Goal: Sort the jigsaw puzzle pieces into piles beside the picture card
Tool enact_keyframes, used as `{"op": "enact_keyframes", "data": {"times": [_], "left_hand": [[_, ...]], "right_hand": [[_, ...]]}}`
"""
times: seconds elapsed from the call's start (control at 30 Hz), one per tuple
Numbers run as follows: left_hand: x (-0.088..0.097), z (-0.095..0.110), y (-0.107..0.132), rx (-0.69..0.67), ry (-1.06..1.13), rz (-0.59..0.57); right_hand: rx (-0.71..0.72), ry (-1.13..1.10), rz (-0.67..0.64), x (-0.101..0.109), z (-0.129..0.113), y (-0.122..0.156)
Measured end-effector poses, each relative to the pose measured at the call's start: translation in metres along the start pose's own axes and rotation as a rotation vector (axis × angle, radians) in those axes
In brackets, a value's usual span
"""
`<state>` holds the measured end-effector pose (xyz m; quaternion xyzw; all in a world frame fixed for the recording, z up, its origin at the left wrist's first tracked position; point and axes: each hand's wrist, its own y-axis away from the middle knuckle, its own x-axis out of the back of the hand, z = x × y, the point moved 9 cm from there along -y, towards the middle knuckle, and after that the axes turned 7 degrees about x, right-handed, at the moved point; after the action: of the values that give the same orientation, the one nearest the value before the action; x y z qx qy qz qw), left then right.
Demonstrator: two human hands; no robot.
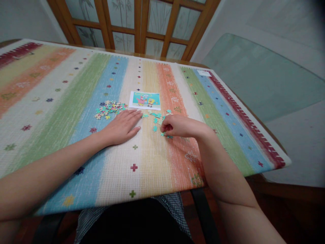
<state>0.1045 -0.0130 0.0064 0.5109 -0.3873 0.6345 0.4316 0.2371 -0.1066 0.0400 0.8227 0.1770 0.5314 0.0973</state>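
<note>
Flat on the striped tablecloth lies my left hand (123, 126), its fingers stretched out beside a heap of jigsaw pieces (109, 109). My right hand (175, 125) is closed in a pinch over a small group of turquoise jigsaw pieces (155, 119). A piece (162, 134) shows just below its fingertips; whether the fingers grip it is too small to make out. Between and above the hands rests a picture card (146, 100) with cartoon figures on a turquoise ground. Part of the turquoise group is hidden behind my right hand.
The table carries a striped tablecloth (122, 179). A small white paper (203, 73) lies near its far right corner. Beyond the far edge stand wooden doors with glass panes (123, 25). A pale green panel (259, 78) leans at the right wall.
</note>
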Motion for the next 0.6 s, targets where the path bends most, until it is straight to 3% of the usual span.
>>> {"op": "enact_keyframes", "data": {"times": [0.6], "left_hand": [[0.0005, -0.0012, 0.0004, 0.003, 0.009, 0.003]], "right_hand": [[-0.043, -0.071, 0.004, -0.0027, 0.0032, 0.0012]]}}
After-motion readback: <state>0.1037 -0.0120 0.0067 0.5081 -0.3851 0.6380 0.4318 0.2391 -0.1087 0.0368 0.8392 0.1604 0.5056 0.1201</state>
